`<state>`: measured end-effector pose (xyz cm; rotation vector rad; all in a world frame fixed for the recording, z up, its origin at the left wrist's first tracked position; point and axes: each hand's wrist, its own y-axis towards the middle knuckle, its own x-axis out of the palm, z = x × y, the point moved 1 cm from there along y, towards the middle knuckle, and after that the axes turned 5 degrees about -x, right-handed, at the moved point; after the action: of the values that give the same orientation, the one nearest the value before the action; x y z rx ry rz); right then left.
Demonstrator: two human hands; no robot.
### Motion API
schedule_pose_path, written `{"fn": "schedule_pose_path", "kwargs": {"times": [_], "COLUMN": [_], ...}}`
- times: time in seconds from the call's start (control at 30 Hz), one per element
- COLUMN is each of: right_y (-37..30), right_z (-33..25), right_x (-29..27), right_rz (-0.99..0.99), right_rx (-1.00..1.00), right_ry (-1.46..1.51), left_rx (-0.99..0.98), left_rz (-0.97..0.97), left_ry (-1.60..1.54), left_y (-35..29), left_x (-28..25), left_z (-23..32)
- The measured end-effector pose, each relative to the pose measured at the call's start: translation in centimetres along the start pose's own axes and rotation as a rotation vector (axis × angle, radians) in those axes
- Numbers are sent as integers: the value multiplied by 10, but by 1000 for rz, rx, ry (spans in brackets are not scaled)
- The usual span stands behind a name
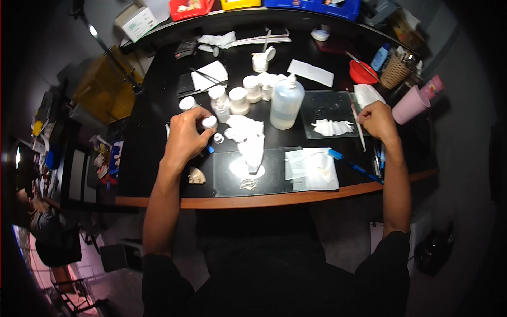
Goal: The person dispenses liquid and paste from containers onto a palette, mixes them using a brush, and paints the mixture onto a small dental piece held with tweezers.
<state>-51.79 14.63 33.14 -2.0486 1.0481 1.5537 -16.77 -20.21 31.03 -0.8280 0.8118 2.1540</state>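
Note:
My left hand (185, 132) curls its thumb and fingers around a small white-capped container (209, 122). A loose small white cap (218, 138) lies beside it on the black table. Several white-lidded jars (239, 100) stand beyond, near a crumpled white tissue (248, 138). At the right, my right hand (378, 122) has its fingers bent together beside a thin pale stick-like tool (361, 136); whether they grip it is hidden. Behind that hand rests a folded white tissue (368, 95). Left of it, a wrinkled white strip (332, 127) lies on a glass plate (317, 101).
A clear squeeze bottle (287, 108) with liquid stands mid-table. Nearer are a glass slab (224, 182), white sheets (321, 170) and a blue pen (354, 166). A pink cup (410, 104), red bowl (363, 72) and woven holder (395, 72) stand at the right. The wooden edge (264, 201) runs in front.

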Motion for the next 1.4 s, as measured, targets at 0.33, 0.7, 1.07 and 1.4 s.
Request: {"fn": "schedule_pose_path", "kwargs": {"times": [0.33,0.7,1.07,1.4], "right_y": [3,9,-56,-134], "right_z": [-2,-3,-57,-125], "right_x": [1,4,-11,58], "right_rz": [-10,83,-127,246], "right_rx": [26,-122,-97,-401], "right_ry": [51,-74,892,1243], "left_rx": [33,-8,23,198], "left_rz": [35,37,42,268], "left_ry": [17,-219,-255,-183], "left_y": [-2,-8,-16,-27], "left_x": [6,-2,-12,-25], "left_z": [-11,-27,-21,-6]}}
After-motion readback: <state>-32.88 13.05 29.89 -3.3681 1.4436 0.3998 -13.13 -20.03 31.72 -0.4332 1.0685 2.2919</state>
